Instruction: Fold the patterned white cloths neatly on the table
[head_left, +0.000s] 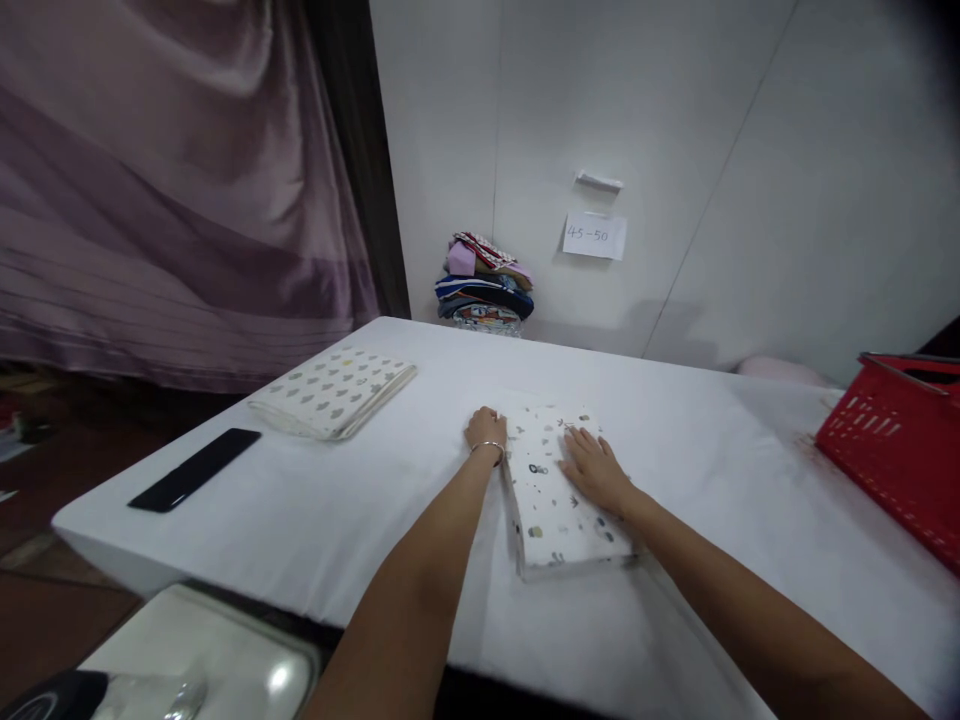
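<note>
A folded white cloth with small printed figures lies on the white table in front of me. My right hand lies flat on top of it, fingers stretched out. My left hand is at the cloth's far left corner, fingers curled under at the edge; a thin bangle sits on that wrist. What the left fingers grip is hidden.
A second folded cloth with grey cloud print lies at the left. A black phone is near the left edge. A red basket stands at the right. A pile of folded clothes sits by the wall under a paper label.
</note>
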